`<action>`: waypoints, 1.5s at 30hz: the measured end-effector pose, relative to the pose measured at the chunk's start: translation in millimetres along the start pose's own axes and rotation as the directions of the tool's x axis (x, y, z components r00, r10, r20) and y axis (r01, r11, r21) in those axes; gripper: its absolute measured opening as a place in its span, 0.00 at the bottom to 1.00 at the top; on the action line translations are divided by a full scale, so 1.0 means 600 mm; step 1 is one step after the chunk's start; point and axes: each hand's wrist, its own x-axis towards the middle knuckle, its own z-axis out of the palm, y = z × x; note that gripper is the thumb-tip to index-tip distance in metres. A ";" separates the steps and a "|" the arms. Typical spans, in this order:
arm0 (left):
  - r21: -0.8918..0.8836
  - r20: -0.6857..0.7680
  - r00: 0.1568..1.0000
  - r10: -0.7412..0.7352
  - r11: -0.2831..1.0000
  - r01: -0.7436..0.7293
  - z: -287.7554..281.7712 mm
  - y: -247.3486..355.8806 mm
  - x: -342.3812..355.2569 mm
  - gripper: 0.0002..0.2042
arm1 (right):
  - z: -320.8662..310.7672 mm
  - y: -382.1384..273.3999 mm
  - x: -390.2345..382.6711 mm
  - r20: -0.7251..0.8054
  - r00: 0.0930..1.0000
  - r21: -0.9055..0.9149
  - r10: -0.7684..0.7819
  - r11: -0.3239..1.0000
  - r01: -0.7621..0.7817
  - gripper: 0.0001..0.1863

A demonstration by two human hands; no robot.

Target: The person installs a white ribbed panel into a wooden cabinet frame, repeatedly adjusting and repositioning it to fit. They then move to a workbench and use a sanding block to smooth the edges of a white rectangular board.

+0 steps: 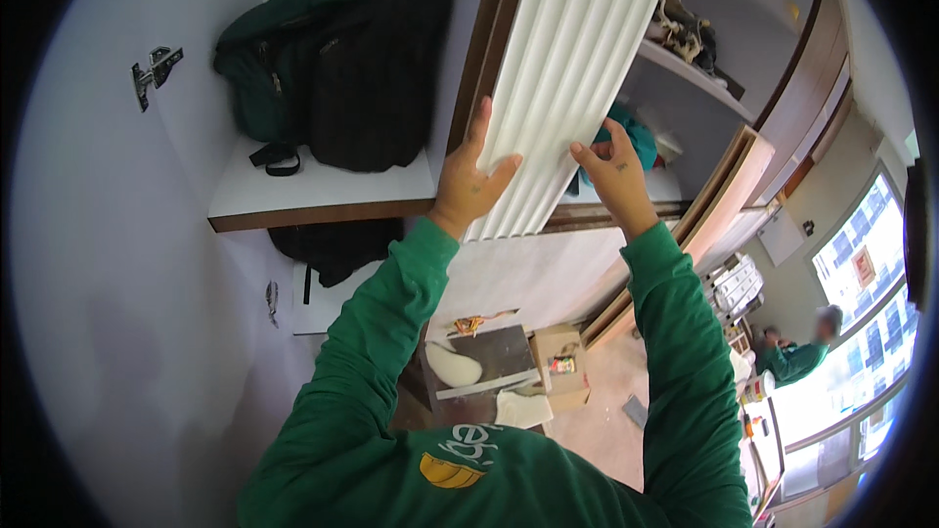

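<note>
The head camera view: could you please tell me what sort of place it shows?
Probably a room being fitted out, or a workshop: a long white fluted panel in front of a brown-edged white cabinet, and a brown cardboard box on the pale floor.

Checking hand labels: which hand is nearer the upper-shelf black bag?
Left. The left hand is below and right of the black bag; the right hand is farther right, across the white panel.

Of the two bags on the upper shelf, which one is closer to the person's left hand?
The black bag, on the right. The dark green bag stands to its left, farther from the left hand.
</note>
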 end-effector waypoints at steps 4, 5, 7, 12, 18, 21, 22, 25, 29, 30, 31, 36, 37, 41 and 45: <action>-0.044 0.015 0.999 -0.045 0.998 0.046 -0.004 -0.016 0.000 0.45 | 0.036 0.013 -0.012 0.011 1.000 -0.061 -0.017 0.998 0.018 0.32; -0.046 0.016 0.999 -0.049 0.998 0.050 -0.002 -0.015 0.004 0.45 | 0.038 0.019 -0.011 -0.003 0.999 -0.067 -0.045 0.997 0.045 0.31; -0.010 0.000 1.000 -0.018 1.000 0.018 0.004 -0.015 0.009 0.45 | 0.041 0.033 -0.008 -0.036 0.997 -0.051 -0.071 0.996 0.069 0.29; 0.098 -0.035 0.999 0.021 0.995 -0.018 0.012 -0.017 0.010 0.45 | 0.063 0.052 -0.001 -0.121 0.986 0.009 -0.116 0.993 0.118 0.31; 0.249 -0.082 0.993 -0.089 0.963 0.107 0.017 0.022 0.013 0.46 | 0.071 0.050 0.001 -0.138 0.983 0.045 -0.124 0.990 0.131 0.32; 0.299 -0.103 0.984 -0.144 0.939 0.168 0.017 0.033 0.015 0.45 | 0.077 0.036 -0.001 -0.136 0.985 0.061 -0.109 0.991 0.118 0.32; 0.331 -0.115 0.985 -0.125 0.931 0.156 0.019 0.034 0.013 0.45 | 0.079 0.037 -0.001 -0.134 0.986 0.077 -0.101 0.991 0.111 0.31; 0.439 -0.136 0.989 -0.055 0.891 0.110 0.028 0.035 0.014 0.45 | 0.076 0.050 0.004 -0.145 0.983 0.048 -0.114 0.991 0.122 0.31; 0.526 -0.174 0.984 0.026 0.847 0.071 0.030 0.030 0.016 0.46 | 0.078 0.057 0.010 -0.140 0.979 0.064 -0.146 0.986 0.156 0.30; 0.524 -0.196 0.980 0.040 0.849 0.070 0.028 0.028 0.016 0.46 | 0.079 0.052 0.010 -0.127 0.982 0.072 -0.137 0.987 0.147 0.30; 0.545 -0.195 0.980 0.040 0.835 0.074 0.025 0.026 0.017 0.46 | 0.081 0.050 0.010 -0.113 0.985 0.079 -0.129 0.987 0.138 0.31; 0.587 -0.204 0.978 0.045 0.805 0.085 0.033 0.023 0.024 0.46 | 0.084 0.071 0.013 -0.182 0.966 0.022 -0.184 0.981 0.191 0.32; 0.585 -0.212 0.975 0.067 0.808 0.072 0.037 0.023 0.028 0.46 | 0.083 0.075 0.013 -0.191 0.963 0.010 -0.189 0.981 0.195 0.33; 0.606 -0.229 0.965 0.131 0.794 0.036 0.039 0.012 0.047 0.45 | 0.087 0.078 0.009 -0.234 0.947 -0.037 -0.220 0.975 0.218 0.34; 0.613 -0.243 0.954 0.178 0.790 0.008 0.046 -0.003 0.046 0.44 | 0.083 0.096 -0.006 -0.208 0.975 0.056 -0.078 0.994 0.091 0.28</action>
